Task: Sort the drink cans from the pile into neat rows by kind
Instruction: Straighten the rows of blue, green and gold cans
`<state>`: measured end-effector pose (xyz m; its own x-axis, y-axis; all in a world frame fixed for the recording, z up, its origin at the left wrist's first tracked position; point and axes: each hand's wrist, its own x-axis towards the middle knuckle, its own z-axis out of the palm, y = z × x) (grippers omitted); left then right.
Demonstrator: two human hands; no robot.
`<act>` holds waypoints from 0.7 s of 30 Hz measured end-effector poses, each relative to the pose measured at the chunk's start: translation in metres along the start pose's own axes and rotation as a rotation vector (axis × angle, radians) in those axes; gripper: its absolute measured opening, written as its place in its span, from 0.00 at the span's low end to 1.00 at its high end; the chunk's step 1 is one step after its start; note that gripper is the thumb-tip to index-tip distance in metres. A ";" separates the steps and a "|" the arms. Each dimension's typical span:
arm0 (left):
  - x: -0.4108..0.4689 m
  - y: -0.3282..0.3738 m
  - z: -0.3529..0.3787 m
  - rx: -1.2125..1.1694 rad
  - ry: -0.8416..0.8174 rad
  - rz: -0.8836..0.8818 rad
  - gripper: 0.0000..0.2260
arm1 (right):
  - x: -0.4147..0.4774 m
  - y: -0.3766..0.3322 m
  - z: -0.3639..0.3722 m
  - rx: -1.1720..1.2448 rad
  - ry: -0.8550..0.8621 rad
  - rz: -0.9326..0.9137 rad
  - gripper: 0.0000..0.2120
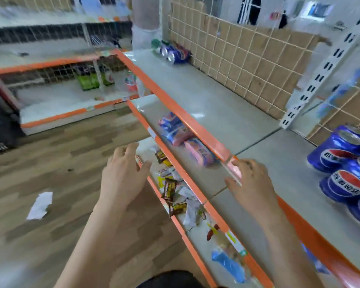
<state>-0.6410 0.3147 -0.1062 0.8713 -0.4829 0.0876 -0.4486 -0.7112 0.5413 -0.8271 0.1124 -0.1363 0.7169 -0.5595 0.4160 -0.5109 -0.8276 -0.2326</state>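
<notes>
Blue Pepsi cans (345, 163) lie in a pile at the right end of the grey top shelf (227, 104). A second small pile of blue cans (176, 53), with a green one beside it, lies at the shelf's far left end by the wire grid. My left hand (123, 175) hovers open over the floor, in front of the lower shelves, holding nothing. My right hand (252, 183) is open with spread fingers over the shelf's orange front edge, left of the near pile and apart from it.
Lower shelves hold pink-blue snack packs (175, 129) and loose wrapped sweets (170, 190). A wire grid with cardboard (247, 59) backs the top shelf, and a white slotted upright (320, 75) stands at right. A white paper scrap (40, 204) lies on the wood floor.
</notes>
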 end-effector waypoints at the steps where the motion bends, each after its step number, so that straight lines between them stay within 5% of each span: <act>1: 0.006 -0.009 -0.006 0.007 0.019 -0.021 0.23 | 0.011 -0.012 0.008 0.002 -0.013 -0.030 0.23; 13: 0.079 -0.099 -0.036 -0.034 0.064 -0.215 0.24 | 0.126 -0.116 0.088 0.080 -0.270 -0.149 0.22; 21: 0.195 -0.128 -0.041 0.049 0.090 -0.275 0.25 | 0.247 -0.153 0.168 0.179 -0.271 -0.171 0.18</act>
<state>-0.4055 0.3323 -0.1246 0.9747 -0.2230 0.0179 -0.2002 -0.8340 0.5142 -0.4921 0.0926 -0.1455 0.8964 -0.3849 0.2200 -0.2995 -0.8916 -0.3397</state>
